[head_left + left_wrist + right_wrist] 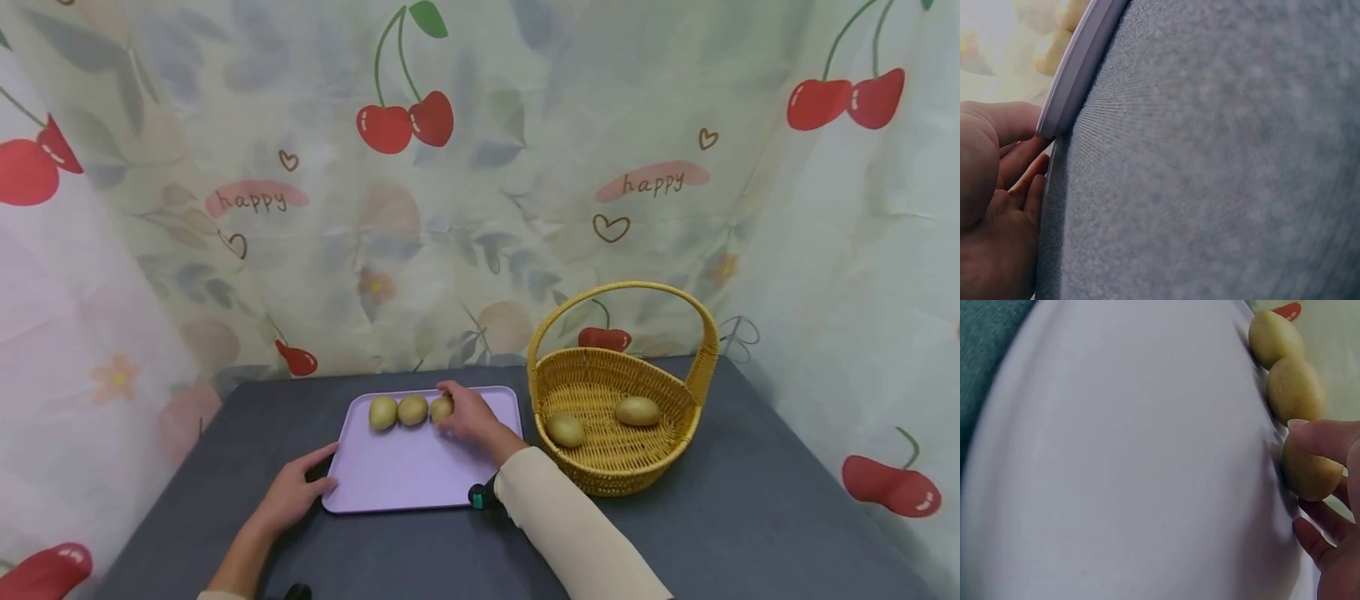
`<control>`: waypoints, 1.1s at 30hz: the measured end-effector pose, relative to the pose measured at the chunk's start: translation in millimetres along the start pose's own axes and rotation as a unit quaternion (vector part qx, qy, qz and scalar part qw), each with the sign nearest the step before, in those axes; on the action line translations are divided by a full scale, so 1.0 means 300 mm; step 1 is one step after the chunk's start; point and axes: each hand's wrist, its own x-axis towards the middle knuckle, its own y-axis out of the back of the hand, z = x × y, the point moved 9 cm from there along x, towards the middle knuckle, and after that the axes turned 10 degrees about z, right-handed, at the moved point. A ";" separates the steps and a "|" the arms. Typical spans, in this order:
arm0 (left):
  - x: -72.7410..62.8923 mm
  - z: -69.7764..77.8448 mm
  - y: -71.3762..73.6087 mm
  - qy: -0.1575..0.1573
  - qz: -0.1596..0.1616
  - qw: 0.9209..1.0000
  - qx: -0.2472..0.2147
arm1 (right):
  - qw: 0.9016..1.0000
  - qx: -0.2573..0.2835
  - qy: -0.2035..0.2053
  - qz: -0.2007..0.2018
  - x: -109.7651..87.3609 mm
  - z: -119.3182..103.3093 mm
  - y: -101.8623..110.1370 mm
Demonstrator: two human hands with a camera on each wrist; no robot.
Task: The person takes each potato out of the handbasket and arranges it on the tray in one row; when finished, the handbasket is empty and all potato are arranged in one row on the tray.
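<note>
My right hand [468,414] holds a potato [1309,467] between thumb and fingers at the back of the lilac tray [405,475]. Left of it, two more potatoes, a yellowish one [382,413] and a browner one [412,410], lie side by side in a row along the tray's far rim. The held potato is partly covered by my fingers in the head view. My left hand [291,493] rests at the tray's left edge, its thumb and forefinger extended against the outer rim. In the left wrist view, the other fingers lie loosely below the tray rim [1069,81].
Right of the tray stands a yellow wicker basket [600,482] with a tall arched handle. Two potatoes lie inside, one at the left [566,429] and one farther back [637,411]. A dark grey cloth [420,554] covers the table. Behind hangs a cherry-printed curtain [480,208].
</note>
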 end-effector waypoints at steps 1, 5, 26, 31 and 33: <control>0.001 0.003 -0.001 -0.003 0.001 1.000 0.001 | 1.000 0.000 -0.001 0.001 0.001 0.000 0.000; 0.001 0.011 -0.007 -0.006 0.002 1.000 0.002 | 1.000 -0.003 -0.006 0.003 0.006 0.005 0.003; 0.001 0.005 -0.012 0.005 -0.006 1.000 0.002 | 1.000 0.009 -0.019 0.021 -0.015 0.026 0.024; 0.001 0.006 -0.007 -0.001 -0.003 1.000 0.001 | 0.998 0.006 -0.007 0.056 -0.055 0.001 0.066; -0.001 0.009 -0.006 -0.003 -0.002 1.000 0.000 | 0.998 0.008 -0.003 0.061 -0.076 -0.016 0.086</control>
